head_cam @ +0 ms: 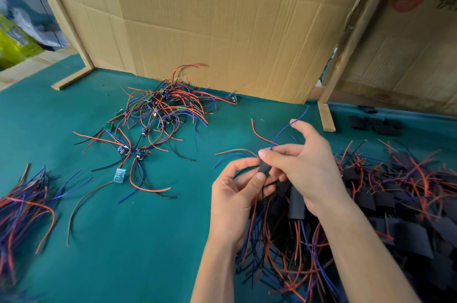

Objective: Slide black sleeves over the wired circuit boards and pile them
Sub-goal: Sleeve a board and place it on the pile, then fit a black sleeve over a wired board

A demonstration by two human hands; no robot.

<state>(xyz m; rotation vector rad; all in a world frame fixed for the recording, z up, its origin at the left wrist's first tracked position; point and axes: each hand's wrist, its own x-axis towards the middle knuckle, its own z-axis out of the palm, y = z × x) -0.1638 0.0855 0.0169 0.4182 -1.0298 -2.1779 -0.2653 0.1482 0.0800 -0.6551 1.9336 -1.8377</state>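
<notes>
Head view: a black sleeve (264, 168) is held above the green desk (123, 241), right of centre, pinched between both hands. The left hand (237, 194) is curled, with its thumb pressed on the lower end of the sleeve and its fingers behind it. The right hand (304, 166) is curled over the sleeve from above, with the forefinger laid across its upper end; a blue wire (284, 129) is also gripped between the upper fingers of this hand. The long axis of the sleeve is tilted, running from upper left to lower right, the upper end pointing away from the person toward the cardboard wall (210, 18). Red and blue leads are seen emerging from the left side of the grip, fanning leftward; the board itself cannot be made out inside the sleeve. A second sleeved piece (296, 204) is seen beneath the right hand, its axis near upright in the frame, wires trailing toward the person. A pile of sleeved boards (395, 204) is spread over the right of the desk. A tangle of bare wired circuit boards (158, 115) lies at centre left, well apart from the hands. A bundle of loose wires (22, 204) lies at the left edge. Spare empty sleeves (376, 124) are noted at far right, near a wooden post (326, 115).
</notes>
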